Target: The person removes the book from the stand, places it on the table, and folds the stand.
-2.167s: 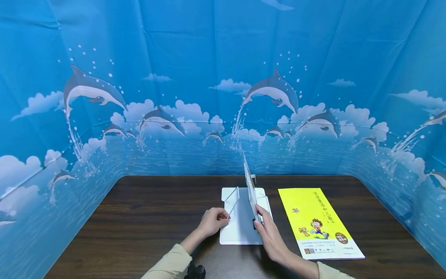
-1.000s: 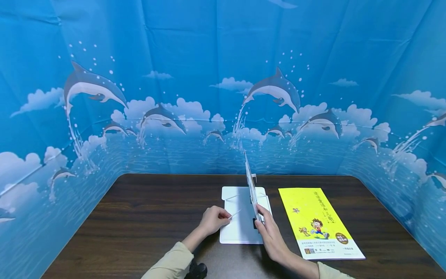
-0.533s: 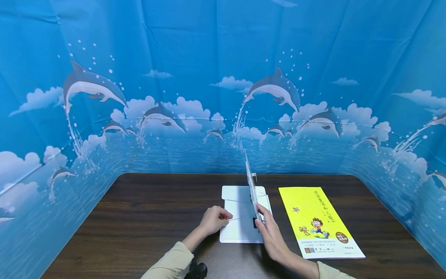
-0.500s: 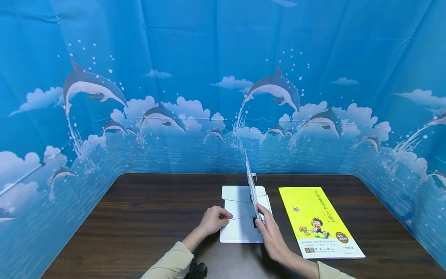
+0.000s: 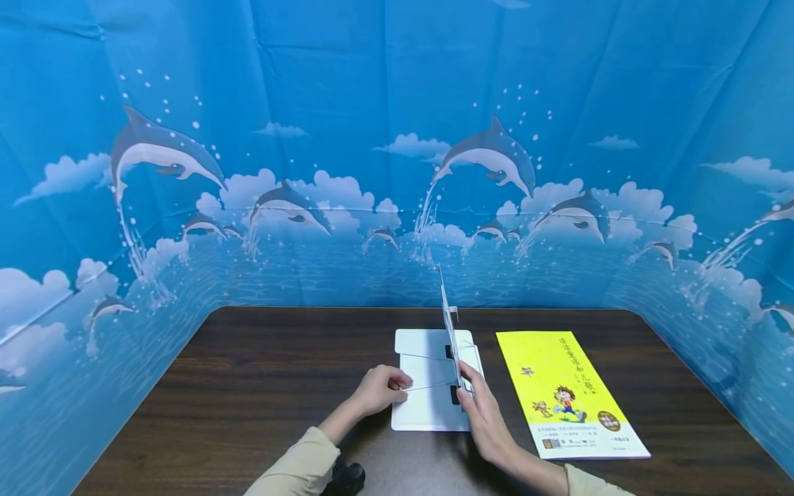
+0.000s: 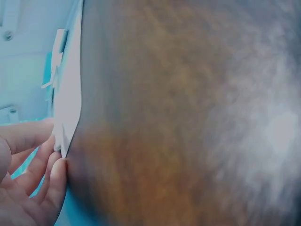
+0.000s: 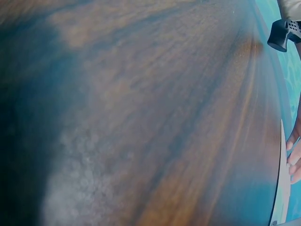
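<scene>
A white folding book stand lies in front of me, its flat white panel (image 5: 424,410) on the table and a second panel (image 5: 449,324) standing nearly upright from it, seen almost edge-on. Black hinge-like pieces (image 5: 455,395) sit at the foot of the upright panel. My left hand (image 5: 380,389) pinches the end of a thin white rod (image 5: 429,386) that runs across the flat panel. In the left wrist view, its fingers (image 6: 57,181) are at a corner of the white panel. My right hand (image 5: 486,417) holds the near end of the upright panel between thumb and fingers.
A yellow book (image 5: 555,386) with a cartoon child on its cover lies to the right of the stand. The dark wooden table (image 5: 260,386) ends at a blue dolphin-print curtain (image 5: 347,151). A black wrist camera (image 5: 346,477) sits under my left sleeve.
The rod in my left fingers has swung from slanting away from me to lying nearly straight across the flat panel. The upright panel has tipped slightly right, with my right hand still on it.
</scene>
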`<state>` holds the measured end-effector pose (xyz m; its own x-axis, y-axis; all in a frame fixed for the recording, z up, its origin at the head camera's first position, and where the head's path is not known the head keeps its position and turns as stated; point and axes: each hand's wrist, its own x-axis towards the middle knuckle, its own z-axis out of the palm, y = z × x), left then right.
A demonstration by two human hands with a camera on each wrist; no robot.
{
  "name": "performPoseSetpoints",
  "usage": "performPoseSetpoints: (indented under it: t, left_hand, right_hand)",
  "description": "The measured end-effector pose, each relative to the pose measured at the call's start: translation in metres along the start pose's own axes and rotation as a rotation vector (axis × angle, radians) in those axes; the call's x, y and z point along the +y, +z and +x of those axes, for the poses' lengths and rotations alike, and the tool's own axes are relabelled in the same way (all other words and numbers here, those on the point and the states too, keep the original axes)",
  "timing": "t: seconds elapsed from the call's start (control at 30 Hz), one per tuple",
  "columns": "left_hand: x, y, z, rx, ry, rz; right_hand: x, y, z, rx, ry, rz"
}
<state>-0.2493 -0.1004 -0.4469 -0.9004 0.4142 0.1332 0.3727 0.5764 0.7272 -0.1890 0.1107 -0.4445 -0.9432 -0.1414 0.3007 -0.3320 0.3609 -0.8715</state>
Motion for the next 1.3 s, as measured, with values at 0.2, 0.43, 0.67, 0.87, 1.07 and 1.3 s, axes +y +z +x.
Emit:
performPoseSetpoints:
  t: [0.2,0.43,0.67,0.87,1.07,1.3]
  left_hand:
    - [0.001,-0.014,-0.003,-0.043,-0.021,-0.048]
    - [0.016,-0.031,-0.006,0.041,0.056,-0.171]
    - [0.061,-0.044,-0.014,0.079,0.118,-0.334]
    - [0.096,-0.048,-0.019,0.055,0.179,-0.423]
    - [0.087,-0.041,-0.015,0.093,0.165,-0.448]
    - [0.076,-0.044,-0.017,0.116,0.176,-0.449]
  right_hand:
    - [0.002,0.001,0.0,0.012,0.0,-0.012]
    - [0.001,0.003,-0.002,0.048,-0.015,-0.062]
    - [0.0,0.005,-0.001,0.036,-0.002,-0.045]
    - [-0.002,0.007,-0.001,0.001,0.016,-0.096]
    - [-0.005,0.011,0.0,-0.034,0.024,-0.092]
    - [-0.007,0.012,0.003,-0.057,0.039,-0.108]
